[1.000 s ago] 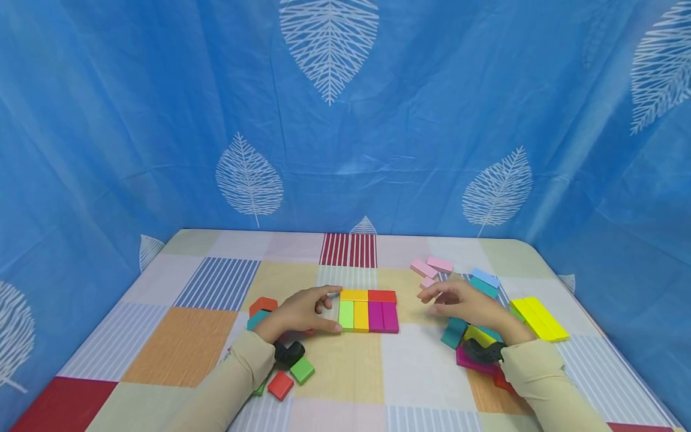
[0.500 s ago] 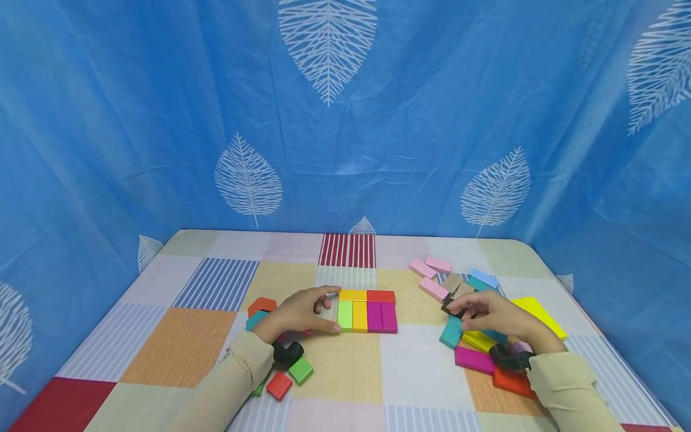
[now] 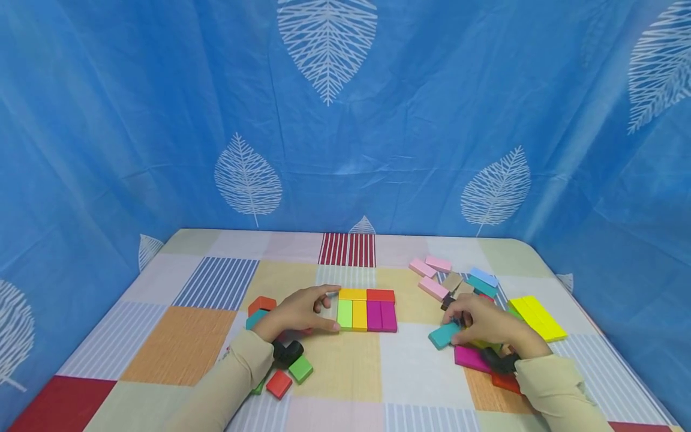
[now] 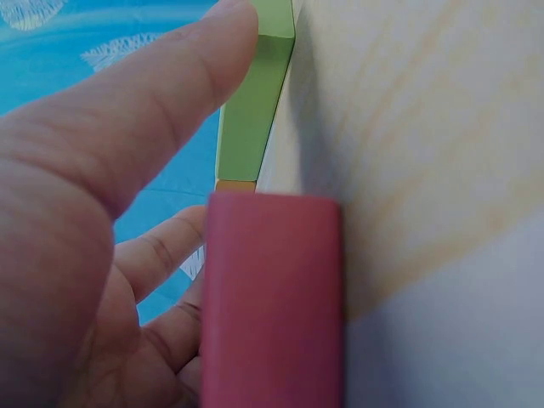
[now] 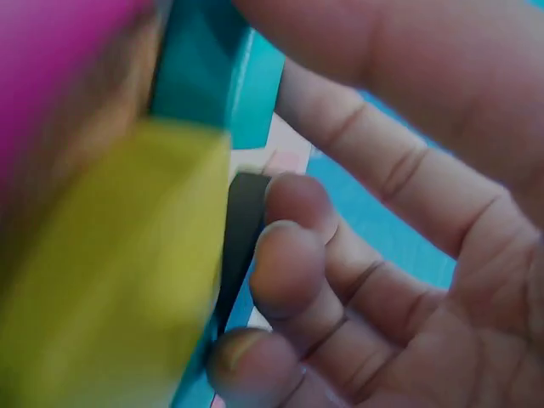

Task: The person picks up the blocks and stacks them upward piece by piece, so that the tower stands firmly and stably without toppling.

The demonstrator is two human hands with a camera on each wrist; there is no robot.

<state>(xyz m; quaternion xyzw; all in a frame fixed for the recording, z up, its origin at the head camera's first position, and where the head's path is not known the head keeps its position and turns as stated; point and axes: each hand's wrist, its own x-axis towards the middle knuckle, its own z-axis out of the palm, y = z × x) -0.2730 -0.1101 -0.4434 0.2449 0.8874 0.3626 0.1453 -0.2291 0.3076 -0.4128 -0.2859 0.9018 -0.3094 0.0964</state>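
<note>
Currently, the head view has the left hand [image 3: 301, 309] with thumb and forefinger spread along the left side of a flat block panel [image 3: 360, 316], their tips at its near and far corners. That panel lies on the patterned tablecloth [image 3: 345, 372], between the hands: a light green block [image 3: 344, 315], two orange ones, one red and two purple, set edge to edge. The right hand [image 3: 486, 321] pinches a teal block [image 3: 442, 336] between thumb and forefinger, right of the panel and apart from it, with a magenta block [image 3: 471, 359] just beside the thumb and pink blocks [image 3: 433, 288] farther off. From the left wrist, the thumb reaches across to the light green block, while a rose-red block [image 4: 272, 297] fills the foreground. From the right wrist, thumb and forefinger meet the teal block; the other fingers curl near a blurred yellow block [image 5: 127, 272].
</note>
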